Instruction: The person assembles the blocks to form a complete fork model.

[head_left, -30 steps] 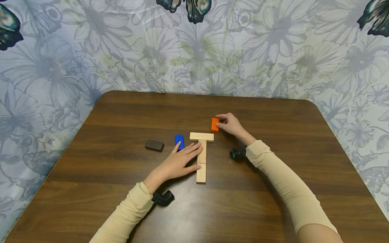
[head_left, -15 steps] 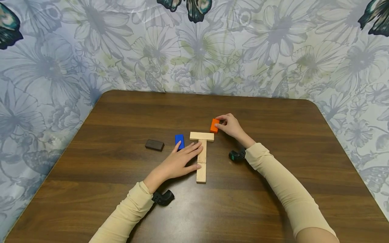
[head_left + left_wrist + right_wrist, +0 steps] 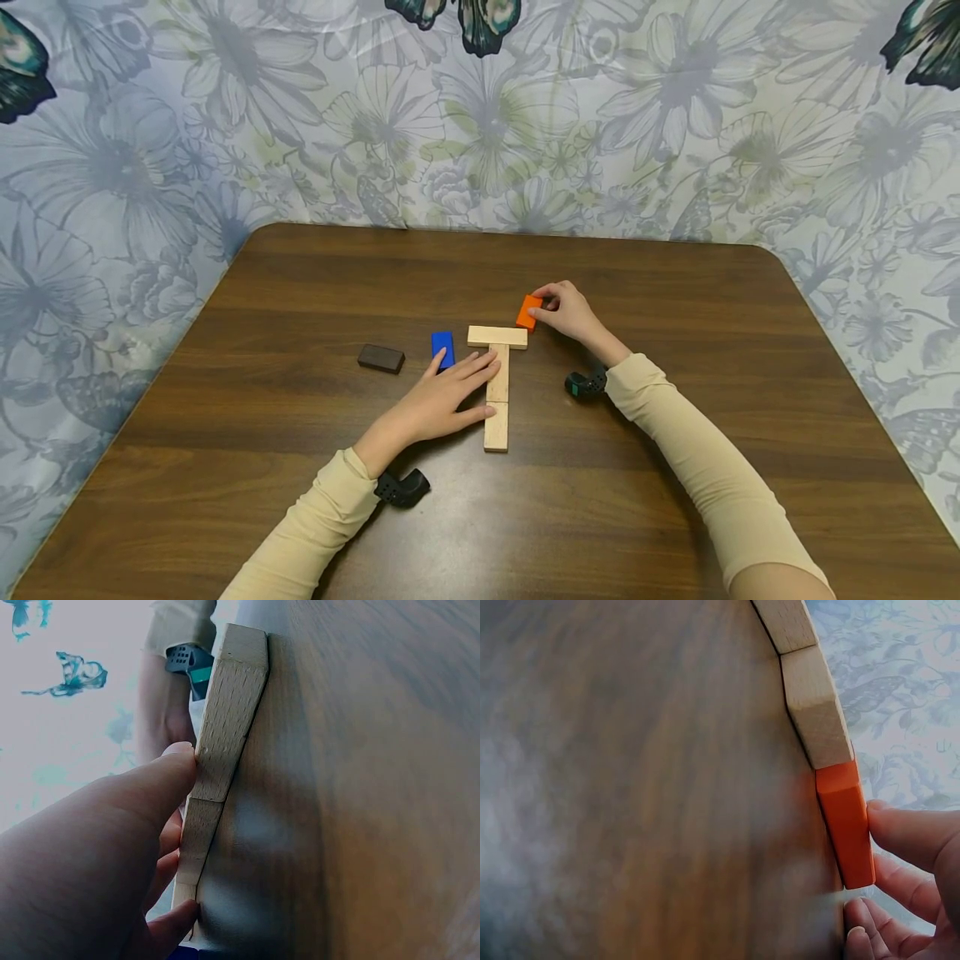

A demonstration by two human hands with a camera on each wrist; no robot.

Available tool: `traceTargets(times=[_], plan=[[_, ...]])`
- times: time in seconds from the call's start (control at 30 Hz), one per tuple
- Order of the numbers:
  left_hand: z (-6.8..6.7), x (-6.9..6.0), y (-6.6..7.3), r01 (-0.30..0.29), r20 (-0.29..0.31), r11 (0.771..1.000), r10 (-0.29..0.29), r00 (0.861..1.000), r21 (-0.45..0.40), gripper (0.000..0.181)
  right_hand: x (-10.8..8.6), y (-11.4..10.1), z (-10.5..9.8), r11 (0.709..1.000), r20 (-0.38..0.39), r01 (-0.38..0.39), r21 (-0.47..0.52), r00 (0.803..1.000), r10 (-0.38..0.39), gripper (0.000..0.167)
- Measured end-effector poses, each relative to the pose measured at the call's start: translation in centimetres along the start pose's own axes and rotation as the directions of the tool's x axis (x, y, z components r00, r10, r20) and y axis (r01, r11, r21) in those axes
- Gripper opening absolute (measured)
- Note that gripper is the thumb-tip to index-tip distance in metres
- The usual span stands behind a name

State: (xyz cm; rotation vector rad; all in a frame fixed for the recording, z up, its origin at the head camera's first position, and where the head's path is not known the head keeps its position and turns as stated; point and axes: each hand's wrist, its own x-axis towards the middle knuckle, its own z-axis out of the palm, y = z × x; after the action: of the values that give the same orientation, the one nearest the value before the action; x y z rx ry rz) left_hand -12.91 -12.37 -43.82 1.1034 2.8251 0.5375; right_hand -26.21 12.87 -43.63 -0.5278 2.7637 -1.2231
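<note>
Three plain wooden blocks form a T: a crosspiece (image 3: 498, 337) at the top, with an upper stem block (image 3: 498, 385) and a lower stem block (image 3: 496, 435) end to end below it. My left hand (image 3: 438, 404) rests spread on the stem's left side, thumb and fingertips touching the wood. Beyond the crosspiece's right end, my right hand (image 3: 572, 313) pinches an orange block (image 3: 524, 318) between thumb and fingers. The orange block lies tilted on the table; in the right wrist view its near end meets a wooden block's end.
A blue block (image 3: 442, 340) lies just beyond my left hand, which partly covers it. Farther left sits a dark block (image 3: 381, 358). The brown wooden table (image 3: 637, 500) ends at a flower-patterned cloth (image 3: 525, 150) behind. Each wrist wears a black device (image 3: 403, 489).
The right hand has turned the orange block from nearly upright to a slant, its near end shifting slightly left toward the crosspiece. The left hand stays in place.
</note>
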Motion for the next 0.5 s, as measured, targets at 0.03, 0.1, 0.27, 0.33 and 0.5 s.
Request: traceTargets(times=[0.03, 0.1, 0.27, 0.33, 0.5], plan=[[0.01, 0.0, -0.01, -0.001, -0.001, 1.0, 0.001, 1.0, 0.001, 0.067, -0.03, -0.01, -0.02, 1.0, 0.0, 0.003, 0.001, 1.0, -0.003, 0.034], [0.02, 0.01, -0.03, -0.002, -0.002, 1.0, 0.002, 1.0, 0.001, 0.067, -0.05, -0.05, -0.03, 1.0, -0.001, 0.015, -0.003, 1.0, -0.015, 0.033], [-0.08, 0.0, 0.01, 0.003, 0.0, 1.0, -0.003, 1.0, 0.002, 0.067, -0.04, -0.01, -0.02, 0.999, -0.006, 0.028, -0.017, 1.0, -0.028, 0.032], [-0.1, -0.01, 0.04, 0.005, 0.003, 1.0, -0.005, 1.0, 0.004, 0.067, -0.02, 0.04, 0.0, 1.0, -0.004, 0.022, -0.018, 1.0, -0.022, 0.032], [-0.07, -0.03, 0.08, 0.005, 0.003, 1.0, -0.005, 1.0, 0.001, 0.067, -0.01, 0.12, 0.02, 1.0, 0.002, 0.014, -0.019, 1.0, -0.014, 0.032]])
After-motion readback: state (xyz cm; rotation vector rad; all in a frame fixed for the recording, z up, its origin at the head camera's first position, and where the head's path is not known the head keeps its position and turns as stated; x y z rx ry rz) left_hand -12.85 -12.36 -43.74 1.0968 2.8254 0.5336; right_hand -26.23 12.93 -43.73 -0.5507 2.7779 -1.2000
